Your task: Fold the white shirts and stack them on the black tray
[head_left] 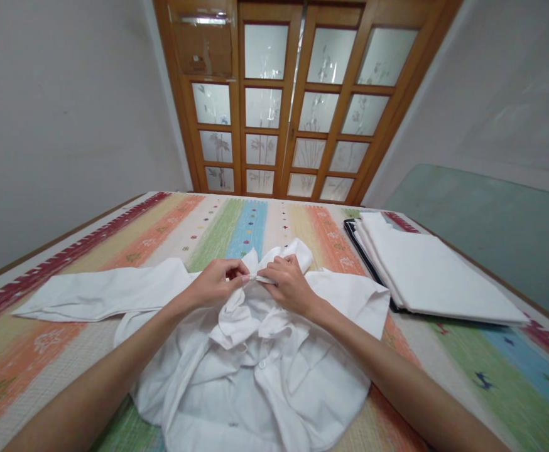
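A white button-front shirt (321, 383) lies rumpled in front of me, one sleeve (109, 292) stretched out to the left. Its collar end is bunched at the far side. My left hand (220, 281) pinches the cloth near the collar between thumb and fingers. Close beside it, my right hand (286, 282) is closed on the same part of the shirt, thumb and fingertips together. A small button shows on the front placket below the hands. What exactly lies between the fingertips is partly hidden.
A stack of folded white cloths (439, 263) with a dark piece beneath sits at the right. A striped, patterned cloth (230, 229) covers the table. Beyond stand wooden doors (279, 113) with frosted panes. A pale green panel (491, 220) leans along the right wall.
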A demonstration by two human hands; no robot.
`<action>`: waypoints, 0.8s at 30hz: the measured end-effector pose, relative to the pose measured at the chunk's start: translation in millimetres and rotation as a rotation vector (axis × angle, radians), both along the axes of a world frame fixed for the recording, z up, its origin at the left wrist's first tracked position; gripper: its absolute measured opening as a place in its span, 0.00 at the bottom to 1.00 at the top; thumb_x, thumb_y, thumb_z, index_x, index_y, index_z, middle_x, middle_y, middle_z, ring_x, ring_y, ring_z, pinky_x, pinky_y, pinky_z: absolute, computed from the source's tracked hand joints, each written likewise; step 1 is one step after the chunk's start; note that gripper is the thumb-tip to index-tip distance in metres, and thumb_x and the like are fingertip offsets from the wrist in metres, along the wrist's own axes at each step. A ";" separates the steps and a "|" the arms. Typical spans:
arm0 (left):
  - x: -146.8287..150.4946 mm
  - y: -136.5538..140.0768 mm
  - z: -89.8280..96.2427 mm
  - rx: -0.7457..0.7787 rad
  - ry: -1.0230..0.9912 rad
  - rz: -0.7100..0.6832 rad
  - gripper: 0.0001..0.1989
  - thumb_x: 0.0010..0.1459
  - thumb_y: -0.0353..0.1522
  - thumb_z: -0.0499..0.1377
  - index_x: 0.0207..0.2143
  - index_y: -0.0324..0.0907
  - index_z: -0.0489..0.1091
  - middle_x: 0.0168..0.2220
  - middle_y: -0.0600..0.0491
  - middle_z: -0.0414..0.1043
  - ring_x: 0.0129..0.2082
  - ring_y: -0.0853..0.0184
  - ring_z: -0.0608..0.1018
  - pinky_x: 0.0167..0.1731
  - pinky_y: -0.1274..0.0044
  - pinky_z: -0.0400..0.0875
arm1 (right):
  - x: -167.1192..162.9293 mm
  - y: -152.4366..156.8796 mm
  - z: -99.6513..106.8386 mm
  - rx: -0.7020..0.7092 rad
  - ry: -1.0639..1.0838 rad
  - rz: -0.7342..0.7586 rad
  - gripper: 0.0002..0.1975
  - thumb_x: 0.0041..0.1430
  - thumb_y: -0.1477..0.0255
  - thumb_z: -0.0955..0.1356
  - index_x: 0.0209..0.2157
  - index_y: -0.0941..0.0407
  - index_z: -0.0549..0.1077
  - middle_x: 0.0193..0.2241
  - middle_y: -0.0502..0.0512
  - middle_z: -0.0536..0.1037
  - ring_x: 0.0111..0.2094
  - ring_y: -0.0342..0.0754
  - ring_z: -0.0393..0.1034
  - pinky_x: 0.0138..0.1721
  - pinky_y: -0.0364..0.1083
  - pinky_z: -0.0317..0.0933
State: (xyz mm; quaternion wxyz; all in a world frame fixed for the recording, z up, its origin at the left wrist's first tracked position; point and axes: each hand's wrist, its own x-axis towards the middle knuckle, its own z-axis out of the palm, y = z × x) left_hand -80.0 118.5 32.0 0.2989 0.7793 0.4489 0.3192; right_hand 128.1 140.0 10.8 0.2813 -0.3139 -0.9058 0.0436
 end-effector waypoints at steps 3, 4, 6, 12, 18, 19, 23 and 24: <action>-1.8 3.8 -5.2 -0.120 -0.117 -0.008 0.15 0.53 0.42 0.59 0.29 0.38 0.72 0.23 0.56 0.68 0.23 0.72 0.68 0.25 0.80 0.61 | -0.1 1.1 0.6 -0.069 0.053 -0.001 0.05 0.61 0.73 0.66 0.36 0.56 0.75 0.31 0.54 0.77 0.36 0.49 0.64 0.40 0.49 0.43; -1.9 4.7 -6.3 -0.149 -0.155 -0.002 0.16 0.52 0.43 0.60 0.30 0.38 0.72 0.23 0.56 0.69 0.24 0.72 0.68 0.25 0.80 0.62 | -0.3 1.1 1.5 -0.101 0.075 -0.004 0.04 0.61 0.73 0.67 0.36 0.56 0.74 0.32 0.53 0.77 0.37 0.48 0.64 0.40 0.48 0.44; -1.3 5.6 -7.1 -0.179 -0.206 0.024 0.16 0.50 0.43 0.61 0.30 0.38 0.73 0.26 0.54 0.72 0.26 0.70 0.70 0.27 0.79 0.64 | -0.9 0.4 4.3 -0.151 0.104 -0.006 0.03 0.60 0.73 0.67 0.36 0.56 0.74 0.34 0.53 0.77 0.38 0.48 0.65 0.40 0.48 0.44; 5.1 2.9 -3.6 -0.139 -0.219 0.126 0.13 0.50 0.41 0.59 0.30 0.40 0.74 0.29 0.54 0.75 0.31 0.66 0.74 0.33 0.77 0.67 | -3.6 -5.5 12.8 -0.166 0.085 -0.034 0.05 0.61 0.70 0.67 0.37 0.56 0.75 0.33 0.52 0.76 0.40 0.49 0.65 0.42 0.49 0.44; 7.5 2.4 -6.7 -0.088 -0.209 0.111 0.12 0.51 0.40 0.60 0.30 0.40 0.74 0.32 0.52 0.75 0.34 0.66 0.75 0.35 0.76 0.68 | -6.7 -8.6 10.6 -0.175 0.120 -0.043 0.08 0.60 0.66 0.69 0.35 0.56 0.75 0.32 0.52 0.76 0.39 0.48 0.65 0.42 0.49 0.45; 7.3 2.7 -7.4 -0.096 -0.213 0.104 0.12 0.51 0.40 0.60 0.30 0.40 0.74 0.31 0.53 0.75 0.33 0.66 0.75 0.35 0.76 0.68 | -7.1 -8.4 9.7 -0.185 0.131 -0.042 0.07 0.60 0.66 0.69 0.35 0.56 0.74 0.32 0.52 0.76 0.38 0.48 0.65 0.42 0.49 0.45; 7.3 3.4 -9.7 -0.113 -0.225 0.083 0.11 0.52 0.40 0.60 0.30 0.40 0.73 0.30 0.53 0.75 0.31 0.67 0.75 0.34 0.77 0.68 | -8.9 -7.7 6.8 -0.241 0.187 -0.031 0.04 0.59 0.70 0.69 0.33 0.56 0.73 0.31 0.51 0.76 0.37 0.48 0.66 0.41 0.49 0.46; 7.6 3.4 -10.1 -0.111 -0.228 0.078 0.11 0.53 0.40 0.60 0.30 0.40 0.73 0.30 0.53 0.75 0.31 0.67 0.75 0.33 0.77 0.68 | -9.3 -7.5 6.0 -0.256 0.204 -0.030 0.04 0.58 0.70 0.69 0.33 0.57 0.73 0.30 0.51 0.76 0.37 0.48 0.66 0.41 0.48 0.47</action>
